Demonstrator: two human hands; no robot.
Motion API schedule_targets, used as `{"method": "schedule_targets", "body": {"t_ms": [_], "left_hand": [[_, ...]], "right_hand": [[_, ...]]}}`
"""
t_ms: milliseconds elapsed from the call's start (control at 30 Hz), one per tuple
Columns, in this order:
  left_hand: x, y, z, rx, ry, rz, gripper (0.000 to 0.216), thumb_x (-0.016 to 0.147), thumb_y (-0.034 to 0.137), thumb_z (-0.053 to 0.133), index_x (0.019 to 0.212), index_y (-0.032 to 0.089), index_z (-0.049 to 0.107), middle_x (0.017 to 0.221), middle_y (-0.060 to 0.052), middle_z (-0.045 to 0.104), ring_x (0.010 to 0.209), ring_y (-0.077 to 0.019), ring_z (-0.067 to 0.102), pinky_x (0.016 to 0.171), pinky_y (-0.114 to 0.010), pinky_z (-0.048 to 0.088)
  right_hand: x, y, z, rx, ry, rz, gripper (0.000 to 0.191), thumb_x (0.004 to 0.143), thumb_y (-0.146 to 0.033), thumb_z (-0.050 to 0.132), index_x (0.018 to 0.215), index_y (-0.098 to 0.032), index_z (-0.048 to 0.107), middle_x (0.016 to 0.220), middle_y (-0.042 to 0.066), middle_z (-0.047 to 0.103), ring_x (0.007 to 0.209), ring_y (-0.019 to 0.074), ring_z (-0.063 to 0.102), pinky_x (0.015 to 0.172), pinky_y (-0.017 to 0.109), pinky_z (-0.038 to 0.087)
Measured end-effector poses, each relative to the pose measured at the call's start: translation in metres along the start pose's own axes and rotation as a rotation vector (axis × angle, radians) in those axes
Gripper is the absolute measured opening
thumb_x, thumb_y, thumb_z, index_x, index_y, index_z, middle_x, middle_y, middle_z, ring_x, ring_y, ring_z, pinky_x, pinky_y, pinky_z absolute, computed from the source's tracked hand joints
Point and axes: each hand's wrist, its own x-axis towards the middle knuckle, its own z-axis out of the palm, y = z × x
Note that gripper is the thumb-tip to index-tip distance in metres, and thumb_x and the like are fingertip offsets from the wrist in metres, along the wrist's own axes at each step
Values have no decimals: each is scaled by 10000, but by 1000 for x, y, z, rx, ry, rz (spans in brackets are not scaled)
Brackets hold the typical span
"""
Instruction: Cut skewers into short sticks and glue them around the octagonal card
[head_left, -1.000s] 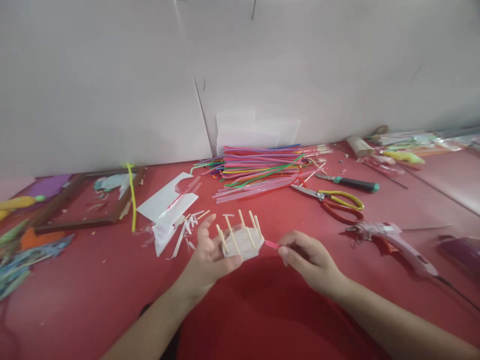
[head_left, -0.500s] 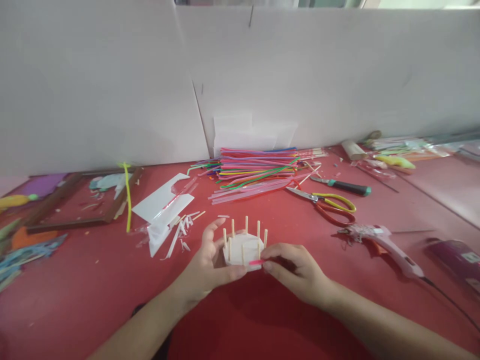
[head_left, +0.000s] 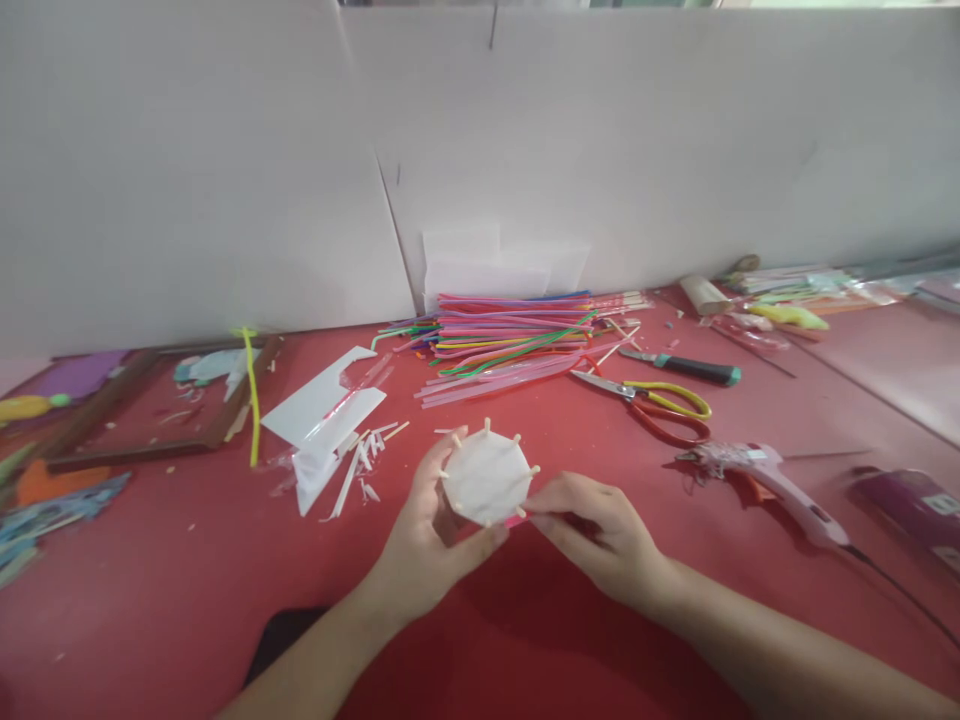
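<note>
My left hand (head_left: pixel 439 535) grips a white many-sided base (head_left: pixel 486 476) by its left and near edges. Several short wooden sticks stand up around the base's rim, and its flat top is tilted to face me. Between the thumb and fingers of my right hand (head_left: pixel 600 530) is a pink strip (head_left: pixel 516 520), possibly a pipe cleaner, pressed against the near right edge of the base. Where the strip runs behind the fingers is hidden.
Behind lies a pile of coloured pipe cleaners (head_left: pixel 514 330). To the right are scissors (head_left: pixel 645 400), a green-and-black handled tool (head_left: pixel 694 368) and a pink glue gun (head_left: pixel 784 490) with its cord. White scraps (head_left: pixel 322 410) and a brown frame (head_left: pixel 142 450) lie left; a dark object (head_left: pixel 281 640) sits by my left forearm.
My left hand has tipped the base, so its top faces me and the sticks point towards me. The pink strip stays in my right hand at the edge.
</note>
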Motion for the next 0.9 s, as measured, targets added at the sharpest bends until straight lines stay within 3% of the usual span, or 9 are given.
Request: {"method": "schedule_targets", "body": {"t_ms": [300,500,633,767,900], "left_hand": [[-3,2,-9,151,19,-3,834,792,246,732,1455,322,232,1470,-106,414,1278,-294,511,1040,-411,467],[0,-2,-6,-55,-3,-55,870,766,246,761,1431,298,203,1366,-120,514,1177,-256,589,1007,-383,475],[1,0,-8,-64,-25,-95,924,775,242,757,1465,321,148,1354,-108,532,1175,-252,585,1010,-379,462],[0,-2,-10,-79,-91,-110,972,777,208,752,1495,366,117,1350,-82,530,1178,-236,576,1011,-361,450],[-3,-6,-12,-113,-223,-188,939,769,170,749,1489,368,180,1348,-62,515,1197,-202,543,1006,-323,429]], "right_hand": [[-5,-1,-3,-108,-127,-40,153,901,-152,557,1005,-223,645,696,10,621,548,107,535,524,218,442],[-5,-7,-3,-97,-60,80,94,918,-145,490,887,-210,550,704,-7,569,580,104,496,553,220,428],[-5,-6,-4,-37,-6,202,102,942,-186,472,861,-209,528,640,-41,504,524,86,423,497,200,376],[-4,0,-3,28,55,300,96,943,-246,499,865,-211,541,622,-50,483,511,84,422,473,190,367],[-2,4,-3,66,39,288,78,933,-255,512,922,-208,574,651,-33,550,548,95,497,511,192,421]]}}
